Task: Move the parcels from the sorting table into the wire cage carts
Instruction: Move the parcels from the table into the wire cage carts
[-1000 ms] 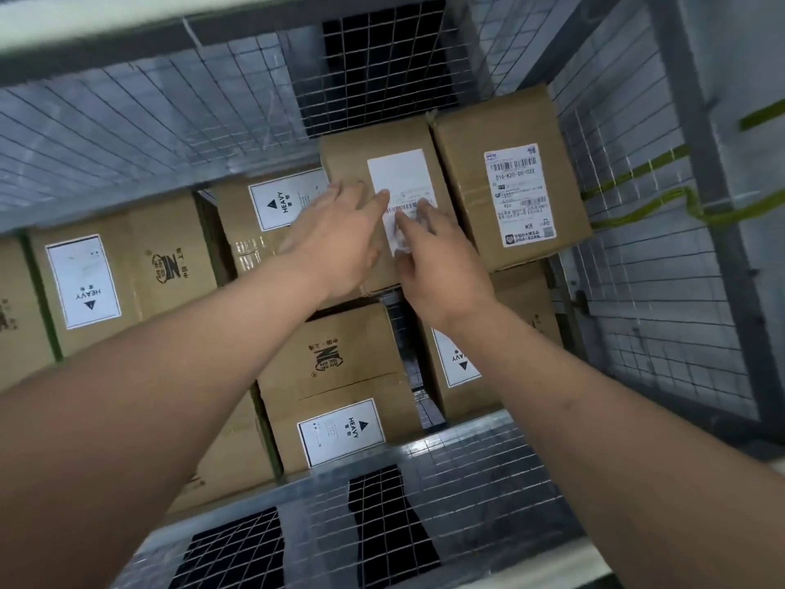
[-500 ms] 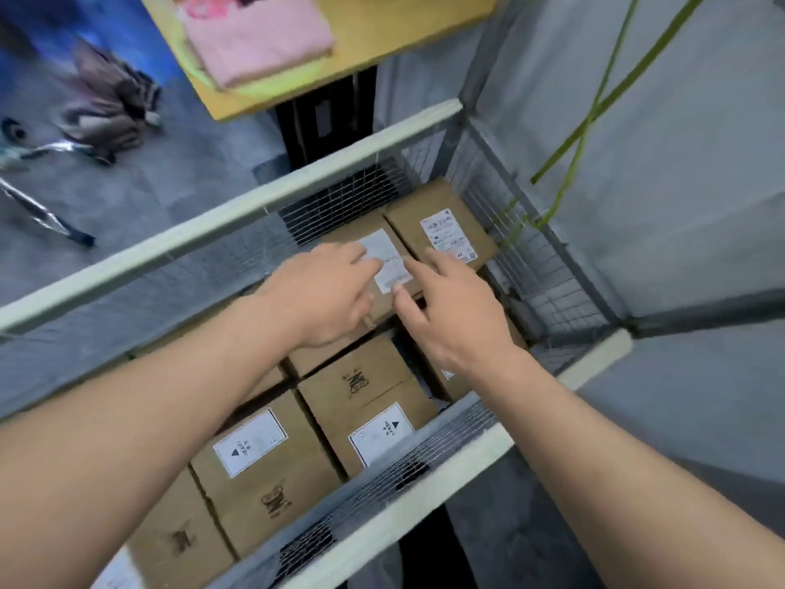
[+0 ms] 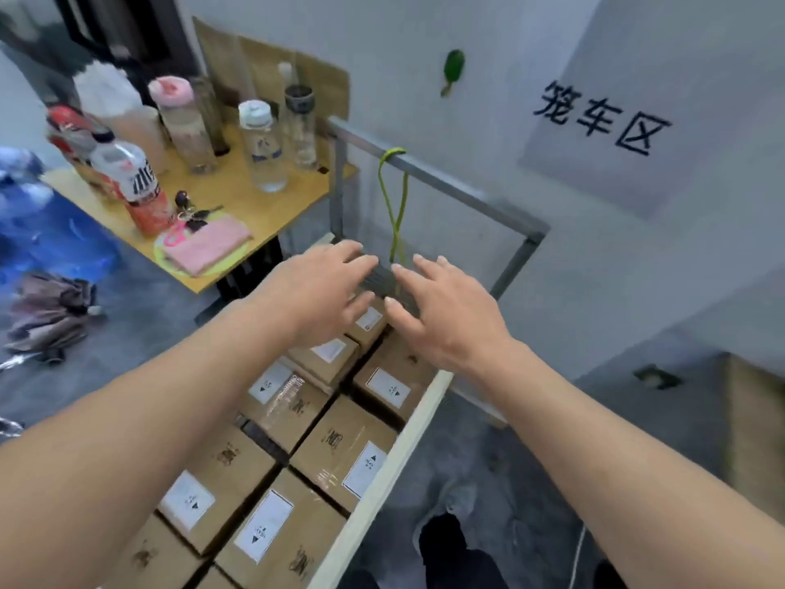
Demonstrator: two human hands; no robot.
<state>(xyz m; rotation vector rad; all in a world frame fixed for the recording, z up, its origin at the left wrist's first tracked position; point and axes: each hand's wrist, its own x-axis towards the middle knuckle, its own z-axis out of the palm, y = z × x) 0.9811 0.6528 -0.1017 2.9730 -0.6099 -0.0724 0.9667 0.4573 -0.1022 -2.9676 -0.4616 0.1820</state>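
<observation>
left hand point(image 3: 323, 293) and right hand point(image 3: 446, 316) side by side above the far end of the cart point(image 3: 418, 423), fingers spread and relaxed, holding nothing. below, parcels point(image 3: 340, 452) packed close in rows inside the cart, brown boxes with white labels facing up (print too small to read). green cord point(image 3: 393, 206) looped over the cart's grey top rail, hanging down between the hands. to the left, wooden table point(image 3: 238, 201) with bottles point(image 3: 263, 142), keys and a pink cloth point(image 3: 208, 244). on the grey wall, black characters point(image 3: 603, 121). grey floor, blurred blue bag at far left.
</observation>
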